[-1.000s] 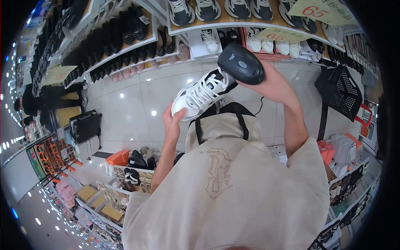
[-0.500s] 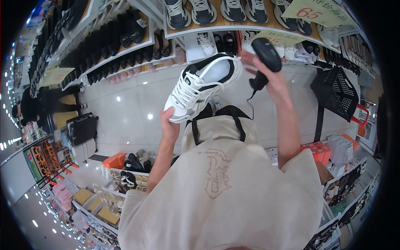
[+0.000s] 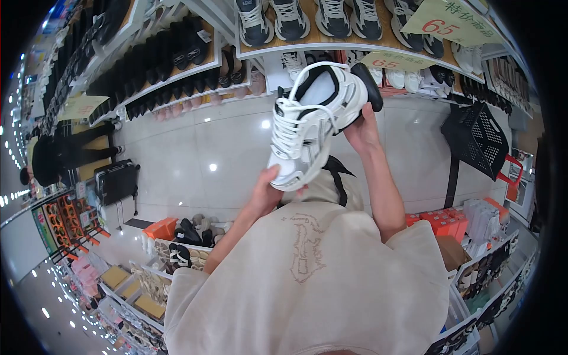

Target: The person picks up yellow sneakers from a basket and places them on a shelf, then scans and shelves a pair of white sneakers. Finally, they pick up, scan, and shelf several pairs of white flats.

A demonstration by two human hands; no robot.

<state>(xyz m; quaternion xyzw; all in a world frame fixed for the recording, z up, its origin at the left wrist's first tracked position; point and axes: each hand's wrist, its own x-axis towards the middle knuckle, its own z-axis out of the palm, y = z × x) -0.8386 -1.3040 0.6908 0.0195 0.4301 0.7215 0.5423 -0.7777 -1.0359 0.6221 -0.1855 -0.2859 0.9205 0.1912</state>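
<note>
A white sneaker point(image 3: 310, 118) with black lining and white laces is held up in front of my body, its toe toward my left hand point(image 3: 269, 186). That hand grips the toe end, thumb on top and fingertips under the sole. Behind the heel, my right hand point(image 3: 364, 127) holds a black handheld scanner point(image 3: 368, 87). The shoe hides most of the scanner's handle and some of my right fingers. The scanner's head sticks out beside the heel.
Shelves of shoes point(image 3: 319, 44) run along the top, with price signs point(image 3: 452, 22). A black basket point(image 3: 476, 139) stands on the right. At the left are a black suitcase point(image 3: 116, 184) and a person in black point(image 3: 53, 155). Orange boxes point(image 3: 444, 222) lie lower right.
The sneaker has moved right and tilted more upright, with my left hand following. My right hand has come left with the scanner, which is now partly behind the heel.
</note>
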